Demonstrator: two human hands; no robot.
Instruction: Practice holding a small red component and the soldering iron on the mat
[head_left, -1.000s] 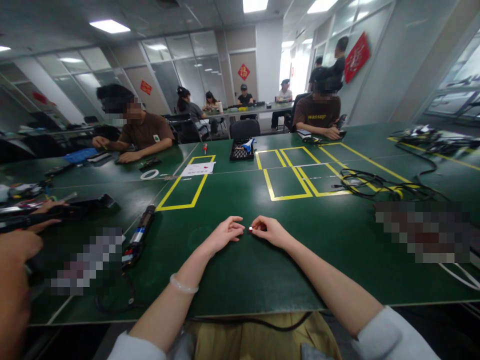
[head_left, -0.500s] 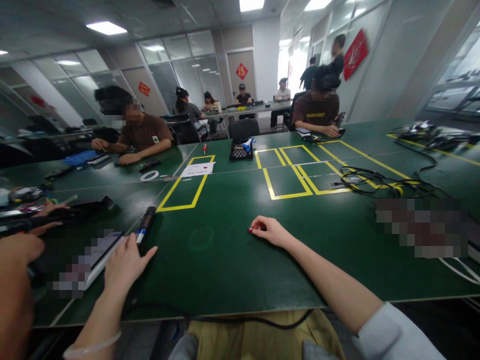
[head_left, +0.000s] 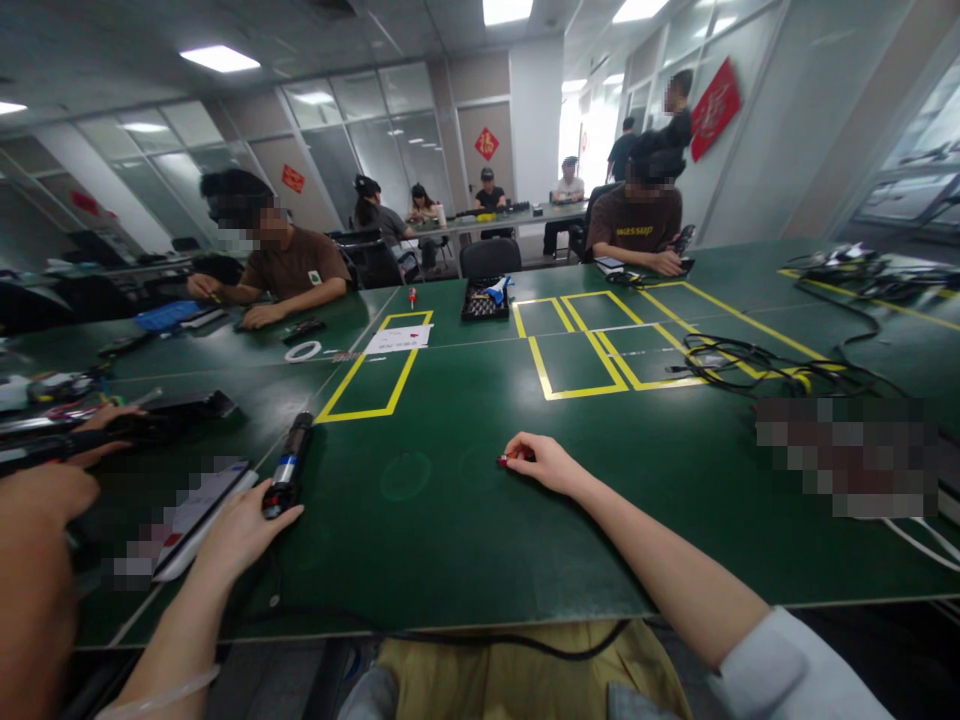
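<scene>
from my remote view, my right hand point(head_left: 544, 463) sits at the centre of the frame, its thumb and fingertips pinched shut on a small red piece point(head_left: 502, 460), just above or on the green table point(head_left: 450, 540); i can't tell which. my left hand point(head_left: 244, 525) is out in the lower left, thumb and fingers closed around the near end of a black cylinder point(head_left: 291, 465) with a blue and silver band. the cylinder lies slanted, its far end close to the corner of a yellow tape outline point(head_left: 358, 413).

just left of that hand i see a flat, light-edged device point(head_left: 196, 533), partly blurred out. another person's hand point(head_left: 49, 495) shows at the left edge. farther up, left of centre, a white paper point(head_left: 397, 339) lies over the yellow tape, with a white ring point(head_left: 303, 351) to its left. a black tray point(head_left: 484, 303) with something blue and white on it is at upper centre, and tangled black cables point(head_left: 739, 360) spread at the right.
</scene>
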